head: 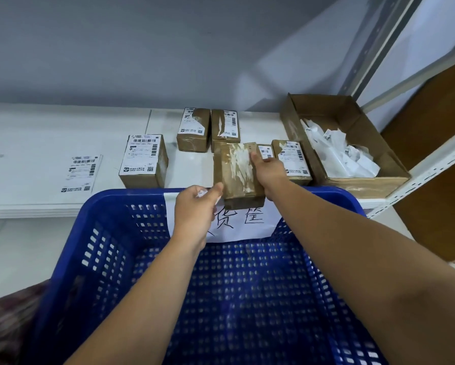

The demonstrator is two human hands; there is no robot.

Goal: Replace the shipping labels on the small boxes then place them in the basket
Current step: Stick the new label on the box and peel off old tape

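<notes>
You are holding a small box [237, 172] up over the far rim of the blue basket [142, 194], and its top face is showing only torn white residue, so the job seems to be sitting between peeling and relabelling. Your right grip [270, 172] is clasping the box's right side with a finger lying on top. Your left grip [194, 209] is curling round a scrap of paper [202, 193] while its thumb is pressing the box's near left corner. The next move is probably calling for you to shed that scrap, free the left grip, and bring a fresh label flat onto the rough residue before anything is going into the basket. A grey wall [142, 48] is backing the scene, with a pale metal rack [432, 159] standing at the right. The white tabletop [36, 133] is carrying an open carton [366, 187] holding crumpled peelings [339, 154] at the right, several labelled boxes [143, 162] around the held one, and a loose label sheet [81, 173] lying well to the left. A handwritten paper sign [247, 222] is hanging inside the basket's far wall.
</notes>
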